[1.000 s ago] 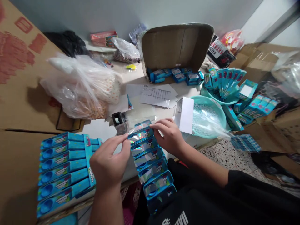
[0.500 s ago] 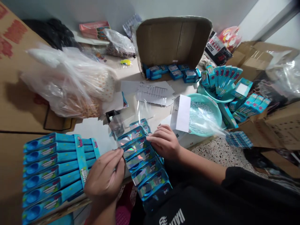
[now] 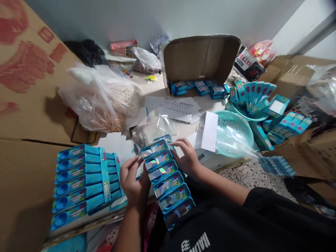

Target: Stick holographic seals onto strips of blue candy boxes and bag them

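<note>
A row of blue candy boxes (image 3: 164, 171) with shiny clear fronts slants down from the table edge towards my body. My left hand (image 3: 135, 180) is at its upper left side, fingers curled and the thumb side against a box edge. On the opposite side, my right hand (image 3: 186, 156) has bent fingers around the upper right edge, partly hidden behind the boxes. Clear plastic film (image 3: 157, 126) lies crumpled just beyond the row's top end. A second set of blue boxes (image 3: 76, 182), with a blue strip across it, lies left of my left hand.
An open cardboard carton (image 3: 196, 59) holding small blue boxes stands at the back. To the right are a turquoise basin (image 3: 246, 129) of small pale pieces under plastic and a white box (image 3: 207, 130). Filled plastic bags (image 3: 105, 98) sit back left, beside a large carton (image 3: 28, 87).
The view has shifted, so the surroundings appear further right. Both hands have moved from pinching at the upper boxes' front edges to lower around the row's sides, with fingers more bent and spread.
</note>
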The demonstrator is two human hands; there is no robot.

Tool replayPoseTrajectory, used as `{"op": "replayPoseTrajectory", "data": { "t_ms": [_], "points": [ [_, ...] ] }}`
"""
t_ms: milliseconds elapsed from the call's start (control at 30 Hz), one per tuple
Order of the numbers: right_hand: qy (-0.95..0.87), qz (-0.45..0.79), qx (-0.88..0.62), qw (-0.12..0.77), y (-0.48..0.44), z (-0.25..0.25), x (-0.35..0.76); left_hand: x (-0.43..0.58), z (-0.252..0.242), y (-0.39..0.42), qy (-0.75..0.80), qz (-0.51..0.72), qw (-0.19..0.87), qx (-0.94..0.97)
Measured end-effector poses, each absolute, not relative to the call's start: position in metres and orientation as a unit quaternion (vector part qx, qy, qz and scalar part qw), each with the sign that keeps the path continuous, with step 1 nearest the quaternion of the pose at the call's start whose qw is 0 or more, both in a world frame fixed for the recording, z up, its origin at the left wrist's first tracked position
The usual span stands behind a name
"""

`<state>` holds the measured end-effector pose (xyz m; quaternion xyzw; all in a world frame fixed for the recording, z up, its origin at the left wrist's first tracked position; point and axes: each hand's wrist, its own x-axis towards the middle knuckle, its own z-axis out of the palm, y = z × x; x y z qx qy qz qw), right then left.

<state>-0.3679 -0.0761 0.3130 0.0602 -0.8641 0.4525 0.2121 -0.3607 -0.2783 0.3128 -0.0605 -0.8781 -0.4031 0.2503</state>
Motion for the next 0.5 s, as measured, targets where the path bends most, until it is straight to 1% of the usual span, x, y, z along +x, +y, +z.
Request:
{"op": "replayPoseTrajectory", "data": {
  "t_ms": [100,200,433,500],
  "points": [
    [-0.844,0.491,0.069,0.203,-0.079,0.31,-0.367,-0.36,0.315,-0.269,-0.876,-0.401,0.263,-0.043],
    [-0.84,0.498,0.085,0.196,-0.079,0.312,-0.365,-0.356,0.316,-0.264,-0.881,-0.4,0.253,-0.008],
    [-0.808,0.531,0.098,0.236,-0.077,0.313,-0.349,-0.34,0.315,-0.263,-0.881,-0.418,0.22,-0.002],
    [-0.809,0.527,0.088,0.245,-0.074,0.31,-0.348,-0.345,0.313,-0.263,-0.882,-0.435,0.18,-0.016]
  ]
}}
